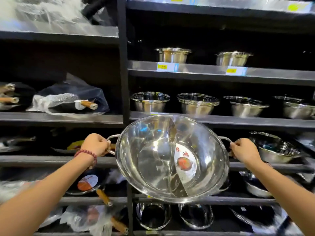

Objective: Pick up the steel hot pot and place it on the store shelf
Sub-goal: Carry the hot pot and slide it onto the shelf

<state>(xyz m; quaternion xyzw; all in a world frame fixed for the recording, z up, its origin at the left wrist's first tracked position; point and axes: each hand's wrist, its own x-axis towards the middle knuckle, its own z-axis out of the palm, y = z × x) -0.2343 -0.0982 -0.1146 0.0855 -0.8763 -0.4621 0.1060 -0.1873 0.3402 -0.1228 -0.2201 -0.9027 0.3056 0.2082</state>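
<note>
The steel hot pot (pixel 153 159) is wide and shiny, with a curved divider down its middle and a paper label with red characters in the right half. It hangs in the air, tilted with its opening toward me, in front of the dark store shelf (pixel 255 122). My left hand (pixel 96 144), a red bead bracelet on its wrist, grips the pot's left loop handle. My right hand (pixel 243 150) grips the right loop handle. The pot's far rim overlaps the front edge of that shelf board.
Steel bowls (pixel 197 103) line the shelf behind the pot, and two steel pots (pixel 173 54) stand one level higher by yellow price tags. A black upright post (pixel 123 65) splits the racks. Wrapped pans with wooden handles (pixel 68 99) fill the left shelves. More bowls (pixel 276 148) sit at the right.
</note>
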